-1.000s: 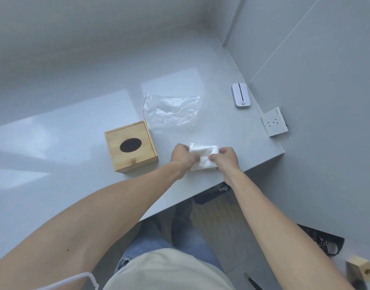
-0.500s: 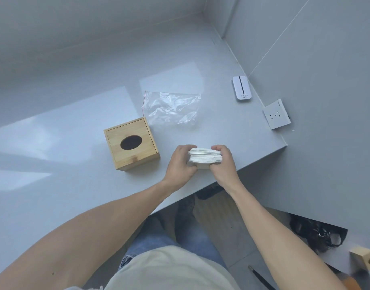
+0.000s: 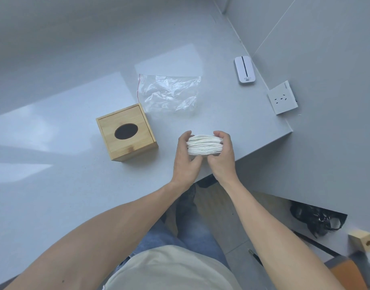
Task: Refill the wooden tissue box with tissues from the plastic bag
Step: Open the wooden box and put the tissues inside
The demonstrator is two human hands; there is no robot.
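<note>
A white stack of folded tissues (image 3: 205, 145) is pressed between my left hand (image 3: 186, 158) and my right hand (image 3: 222, 155), just above the grey table near its front edge. Fingers of both hands wrap the stack's ends, so only its side edges and top show. The wooden tissue box (image 3: 126, 132), with a dark oval opening in its lid, stands on the table to the left of my hands, apart from them. A clear plastic bag (image 3: 169, 93) with a red strip lies flat and looks empty behind the box and my hands.
A white oblong device (image 3: 245, 69) and a white socket plate (image 3: 282, 97) lie near the right wall. The grey table (image 3: 54, 174) ends close under my hands (image 3: 263, 147). Below are my legs, dark objects and a wooden block (image 3: 362, 240) on the floor.
The tissues went from a loose bundle worked on the table to a squared stack lifted and gripped at both ends. Box and bag have not moved.
</note>
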